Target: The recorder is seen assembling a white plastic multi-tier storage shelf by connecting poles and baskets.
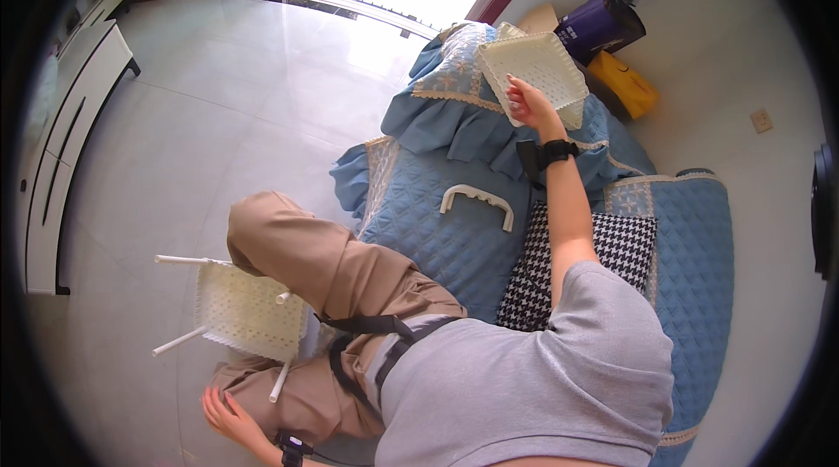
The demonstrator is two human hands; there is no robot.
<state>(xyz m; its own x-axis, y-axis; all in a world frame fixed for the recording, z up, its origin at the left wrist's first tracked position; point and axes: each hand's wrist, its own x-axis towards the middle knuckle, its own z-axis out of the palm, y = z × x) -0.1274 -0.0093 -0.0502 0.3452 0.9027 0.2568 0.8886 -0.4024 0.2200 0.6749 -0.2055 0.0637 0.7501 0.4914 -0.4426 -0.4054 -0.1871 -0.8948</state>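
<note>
Far out at the upper right, my right hand [530,105] has its fingers curled at the near edge of a cream perforated plastic tray [533,61]. That tray is tilted on the blue sofa, and a second similar one shows partly beneath it. My left hand [229,423] rests by my knee, fingers apart, holding nothing. Between my legs is another cream perforated tray [245,310] with white tubes [181,340] sticking out from its corners. A white curved plastic piece [478,199], like a handle, lies on the sofa seat.
I sit on a blue quilted sofa [690,275] with a black-and-white houndstooth cushion [581,270] beside me. A purple bag [603,26] and a yellow bag [625,85] are behind the sofa arm. A white cabinet [74,131] lines the left side of the tiled floor [201,117].
</note>
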